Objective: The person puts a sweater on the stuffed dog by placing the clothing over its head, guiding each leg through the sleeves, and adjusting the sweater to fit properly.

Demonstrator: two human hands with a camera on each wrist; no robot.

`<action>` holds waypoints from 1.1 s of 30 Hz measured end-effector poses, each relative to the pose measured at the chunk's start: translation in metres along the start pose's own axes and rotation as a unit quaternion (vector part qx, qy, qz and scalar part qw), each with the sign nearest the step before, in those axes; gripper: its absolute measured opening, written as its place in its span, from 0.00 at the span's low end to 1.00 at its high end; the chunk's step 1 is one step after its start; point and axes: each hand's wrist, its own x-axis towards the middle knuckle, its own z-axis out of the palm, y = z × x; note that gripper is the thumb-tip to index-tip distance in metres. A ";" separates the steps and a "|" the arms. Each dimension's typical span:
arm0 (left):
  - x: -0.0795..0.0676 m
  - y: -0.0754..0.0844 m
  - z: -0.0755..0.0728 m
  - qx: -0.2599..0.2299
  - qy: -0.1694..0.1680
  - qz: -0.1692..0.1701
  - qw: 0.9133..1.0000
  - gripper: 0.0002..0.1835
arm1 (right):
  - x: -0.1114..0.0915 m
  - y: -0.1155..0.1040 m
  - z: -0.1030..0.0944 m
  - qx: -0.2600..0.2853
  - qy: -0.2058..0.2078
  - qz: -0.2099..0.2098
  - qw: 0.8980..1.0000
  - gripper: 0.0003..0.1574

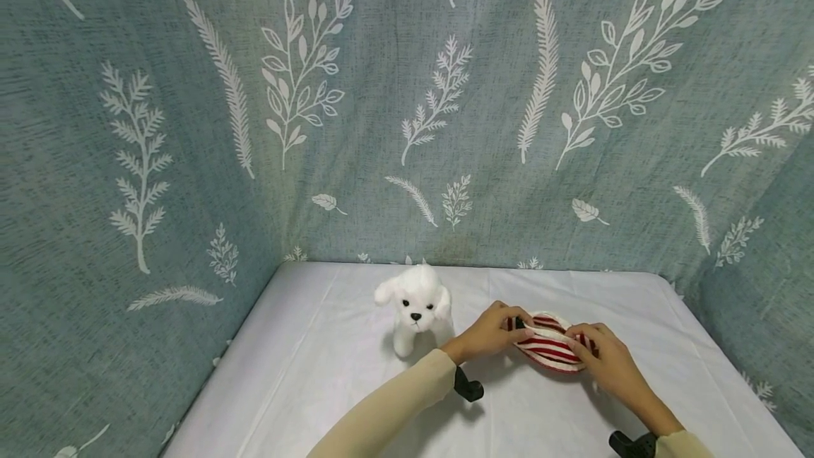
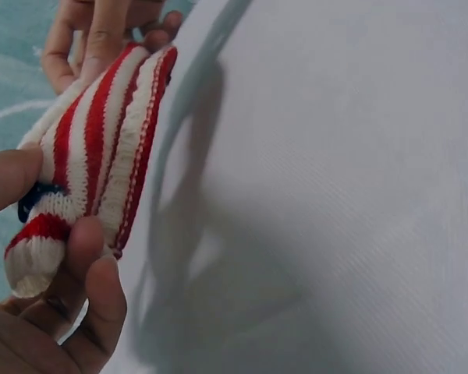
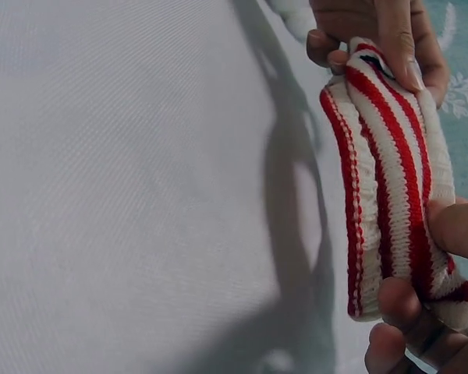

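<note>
Both hands hold a small knitted sweater with red and white stripes just above the table. My left hand pinches its left end between thumb and fingers. A short sleeve with a red band pokes out beside those fingers in the left wrist view, near a dark blue patch. At the opposite end, my right hand pinches the knit, thumb on the upper side and fingertips beneath. A white plush dog stands upright to the left of my left hand, facing me.
A white cloth covers the table. Blue-green curtains with white leaf prints hang behind and along both sides. Black wrist mounts sit under the forearms, and beige sleeves cover the arms.
</note>
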 end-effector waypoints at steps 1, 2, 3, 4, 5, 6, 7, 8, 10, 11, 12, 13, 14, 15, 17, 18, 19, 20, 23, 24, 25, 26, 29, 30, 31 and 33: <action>0.000 0.000 0.000 -0.011 0.001 -0.002 1.000 0.10 | 0.000 0.000 -0.001 -0.001 0.000 0.002 1.000 0.06; 0.001 0.000 -0.001 -0.020 0.002 -0.003 1.000 0.10 | 0.000 0.000 -0.002 0.001 -0.001 0.004 1.000 0.06; 0.001 0.000 -0.001 -0.030 0.002 -0.003 1.000 0.10 | 0.001 -0.001 -0.003 0.000 -0.001 0.006 1.000 0.07; 0.001 0.000 -0.002 -0.042 0.002 -0.003 0.999 0.10 | 0.001 -0.001 -0.003 0.000 0.001 0.006 1.000 0.07; 0.001 0.001 -0.002 -0.052 0.002 0.002 0.999 0.10 | 0.001 -0.002 -0.004 0.001 0.002 0.006 1.000 0.07; 0.002 0.001 -0.003 -0.061 0.002 0.008 0.998 0.09 | 0.002 -0.002 -0.005 0.002 0.004 0.004 1.000 0.07; 0.002 0.001 -0.004 -0.069 0.002 0.014 0.998 0.09 | 0.002 -0.003 -0.006 0.003 0.006 0.002 1.000 0.07; 0.002 0.002 -0.005 -0.075 0.002 0.019 0.997 0.09 | 0.003 -0.004 -0.008 0.006 0.009 -0.001 1.000 0.07; 0.003 0.003 -0.006 -0.085 0.003 0.026 0.996 0.09 | 0.004 -0.006 -0.010 0.011 0.016 -0.010 1.000 0.06; 0.003 0.004 -0.007 -0.088 0.004 0.026 0.996 0.09 | 0.004 -0.007 -0.011 0.013 0.019 -0.015 1.000 0.06; 0.003 0.005 -0.007 -0.089 0.007 0.022 0.996 0.09 | 0.005 -0.008 -0.013 0.014 0.023 -0.020 0.999 0.06; 0.003 0.006 -0.008 -0.089 0.009 0.017 0.996 0.09 | 0.006 -0.010 -0.014 0.016 0.026 -0.024 0.999 0.06; 0.003 0.008 -0.009 -0.089 0.012 0.010 0.996 0.09 | 0.006 -0.011 -0.016 0.018 0.029 -0.027 0.999 0.06; 0.003 0.010 -0.010 -0.091 0.014 0.005 0.996 0.08 | 0.007 -0.012 -0.017 0.018 0.031 -0.029 0.999 0.07; 0.003 0.014 -0.013 -0.093 0.018 -0.001 0.996 0.08 | 0.008 -0.015 -0.021 0.019 0.033 -0.031 0.999 0.07; 0.004 0.017 -0.014 -0.093 0.019 0.000 0.995 0.08 | 0.009 -0.016 -0.024 0.020 0.032 -0.029 0.999 0.07; 0.004 0.019 -0.016 -0.095 0.019 -0.002 0.995 0.08 | 0.009 -0.018 -0.026 0.021 0.031 -0.028 0.999 0.08; 0.004 0.022 -0.018 -0.093 0.020 -0.001 0.995 0.08 | 0.010 -0.020 -0.028 0.022 0.029 -0.027 0.999 0.08; 0.005 0.031 -0.027 -0.087 0.021 0.003 0.996 0.08 | 0.012 -0.026 -0.034 0.026 0.024 -0.027 0.999 0.10; 0.005 0.034 -0.030 -0.085 0.021 0.002 0.996 0.08 | 0.014 -0.029 -0.036 0.026 0.025 -0.029 0.999 0.10; 0.005 0.037 -0.034 -0.083 0.021 0.003 0.996 0.08 | 0.015 -0.031 -0.038 0.027 0.026 -0.033 0.999 0.10; 0.006 0.040 -0.038 -0.082 0.021 0.006 0.996 0.08 | 0.016 -0.033 -0.040 0.028 0.027 -0.036 0.999 0.11; 0.005 0.049 -0.049 -0.080 0.019 0.011 0.997 0.08 | 0.021 -0.041 -0.045 0.032 0.033 -0.048 0.998 0.11; 0.005 0.051 -0.052 -0.078 0.018 0.013 0.997 0.08 | 0.023 -0.043 -0.046 0.032 0.035 -0.051 0.998 0.11; 0.004 0.054 -0.055 -0.077 0.017 0.015 0.997 0.08 | 0.024 -0.045 -0.048 0.033 0.035 -0.054 0.997 0.11; 0.003 0.059 -0.061 -0.072 0.016 0.018 0.997 0.08 | 0.027 -0.049 -0.050 0.034 0.037 -0.059 0.997 0.10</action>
